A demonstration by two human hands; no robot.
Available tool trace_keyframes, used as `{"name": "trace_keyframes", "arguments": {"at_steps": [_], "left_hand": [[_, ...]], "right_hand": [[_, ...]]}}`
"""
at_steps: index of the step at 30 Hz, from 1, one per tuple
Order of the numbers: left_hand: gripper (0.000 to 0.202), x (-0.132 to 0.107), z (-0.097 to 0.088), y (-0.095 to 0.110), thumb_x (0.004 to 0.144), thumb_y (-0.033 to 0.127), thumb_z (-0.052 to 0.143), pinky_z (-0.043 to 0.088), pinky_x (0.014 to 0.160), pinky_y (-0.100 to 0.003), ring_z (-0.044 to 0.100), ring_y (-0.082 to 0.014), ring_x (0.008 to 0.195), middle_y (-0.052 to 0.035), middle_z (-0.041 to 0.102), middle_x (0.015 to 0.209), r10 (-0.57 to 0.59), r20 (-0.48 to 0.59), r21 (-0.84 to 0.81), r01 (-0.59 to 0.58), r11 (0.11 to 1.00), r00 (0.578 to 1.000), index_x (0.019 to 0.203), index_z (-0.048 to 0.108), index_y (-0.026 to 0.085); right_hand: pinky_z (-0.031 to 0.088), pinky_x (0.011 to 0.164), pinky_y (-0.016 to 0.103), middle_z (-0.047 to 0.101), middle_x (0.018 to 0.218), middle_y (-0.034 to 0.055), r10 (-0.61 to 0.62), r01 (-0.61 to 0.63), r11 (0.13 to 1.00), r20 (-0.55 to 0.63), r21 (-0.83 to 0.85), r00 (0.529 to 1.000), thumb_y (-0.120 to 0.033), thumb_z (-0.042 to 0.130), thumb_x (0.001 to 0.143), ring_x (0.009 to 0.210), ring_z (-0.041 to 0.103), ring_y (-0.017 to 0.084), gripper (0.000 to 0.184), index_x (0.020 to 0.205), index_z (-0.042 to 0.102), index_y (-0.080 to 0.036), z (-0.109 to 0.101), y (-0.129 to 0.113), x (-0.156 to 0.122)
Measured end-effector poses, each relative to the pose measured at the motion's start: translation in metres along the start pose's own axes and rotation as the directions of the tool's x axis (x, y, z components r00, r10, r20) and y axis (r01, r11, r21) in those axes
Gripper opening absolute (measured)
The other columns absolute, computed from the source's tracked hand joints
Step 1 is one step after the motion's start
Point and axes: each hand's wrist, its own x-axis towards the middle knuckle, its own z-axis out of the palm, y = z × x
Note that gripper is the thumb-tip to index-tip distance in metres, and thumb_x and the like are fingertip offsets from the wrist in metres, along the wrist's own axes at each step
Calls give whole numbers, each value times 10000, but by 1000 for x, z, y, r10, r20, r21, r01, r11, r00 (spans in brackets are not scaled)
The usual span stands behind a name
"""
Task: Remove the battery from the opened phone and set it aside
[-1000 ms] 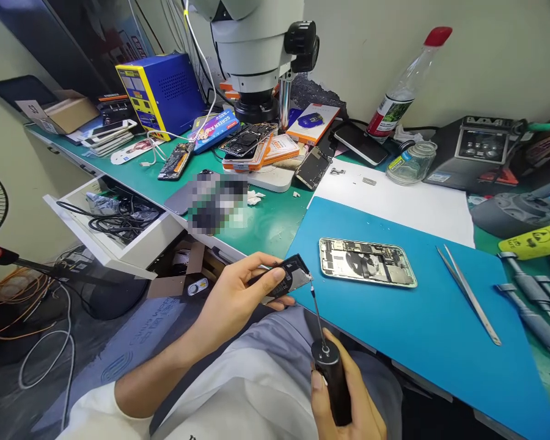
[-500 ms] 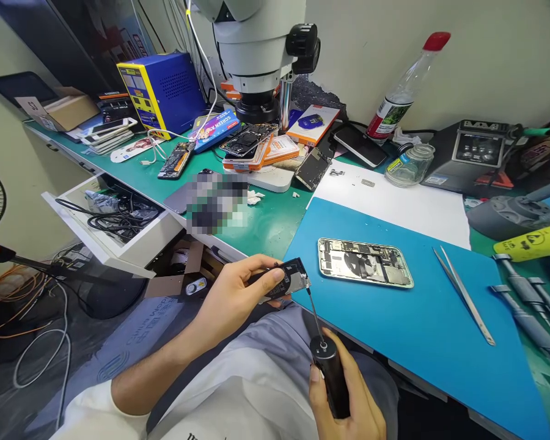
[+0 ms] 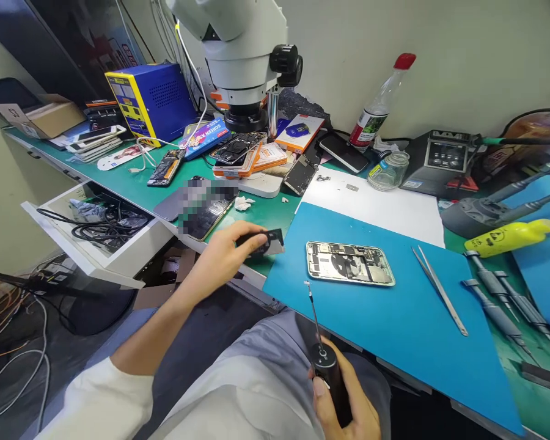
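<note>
My left hand [image 3: 224, 256] pinches a flat black phone battery [image 3: 274, 239] by its edge, thumb on top, above the table's front edge. In my right hand [image 3: 355, 400], low over my lap, is a black cylindrical hand tool [image 3: 326, 362] with a thin metal shaft pointing up and away. A small whitish bit clings to the shaft's tip, apart from the battery. Between and beyond the hands lies an opened phone housing [image 3: 380, 274] with its inner parts showing. Metal tweezers [image 3: 440, 290] rest to its right.
A blue mat [image 3: 394, 330] and white paper [image 3: 394, 211] cover the right part of the green table. Behind stand a microscope [image 3: 242, 73], a glass jar [image 3: 388, 171] and a bottle [image 3: 371, 122]. Phones lie at left, above an open drawer [image 3: 87, 263].
My left hand has moved the battery forward and left, away from the tool tip, over the table edge. The right hand still holds the tool; a whitish bit now shows at its tip.
</note>
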Motion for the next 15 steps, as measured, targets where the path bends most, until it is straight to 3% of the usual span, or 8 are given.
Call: {"name": "trace_keyframes", "arguments": {"at_steps": [4,6,7,9,11,13,15], "left_hand": [[392,23,2,-7,1005,301,653,538,925,-377,705,-250,1019,-51,774,1095,11,33,230,-18,973,999,1390,659,228],[410,18,5,-6,1000,272,671,481,1049,-451,645,-301,1185,-101,738,1237,163,-55,373,-131,919,985,1404,641,210],[393,13,5,-4,1003,271,675,434,1108,-486,596,-320,1269,-119,702,1322,274,-94,443,-206,873,957,1391,646,215],[371,-2,2,3,1017,294,669,388,1147,-504,554,-314,1326,-123,656,1398,483,-54,518,-389,762,874,1384,640,241],[398,-14,-3,11,1033,306,652,421,1116,-443,588,-265,1278,-103,671,1361,601,172,426,-609,669,780,1425,599,259],[361,-22,-6,18,1051,287,620,467,1032,-381,629,-231,1176,-89,706,1279,654,406,293,-769,568,638,1409,601,245],[223,-25,-7,22,1064,254,578,486,908,-349,653,-214,1028,-78,742,1137,668,530,228,-847,480,521,1260,673,211]], "right_hand": [[599,1019,300,774,1245,37,37,-43,996,75,80,996,-611,541,993,1184,731,256,489,1314,721,-289,-6,-10,3],[583,1051,306,769,1263,36,33,-41,996,112,77,993,-592,534,1001,1206,722,249,486,1338,717,-293,-12,-16,6],[573,1067,306,762,1285,32,24,-33,997,129,63,991,-576,536,1005,1218,718,241,479,1354,711,-297,-16,-17,8],[565,1075,293,743,1334,19,-10,8,1000,168,10,986,-536,551,1012,1239,709,223,461,1385,694,-305,-26,-19,14],[577,1045,269,733,1355,17,-85,101,994,242,-51,966,-491,569,1015,1242,709,211,442,1393,689,-298,-39,-20,20],[595,997,244,734,1353,17,-178,224,968,331,-109,927,-454,577,1019,1221,721,203,427,1398,686,-292,-53,-20,25],[614,932,216,741,1335,-10,-262,347,918,365,-190,893,-443,604,1008,1173,743,189,425,1411,673,-327,-67,-21,28]]}}
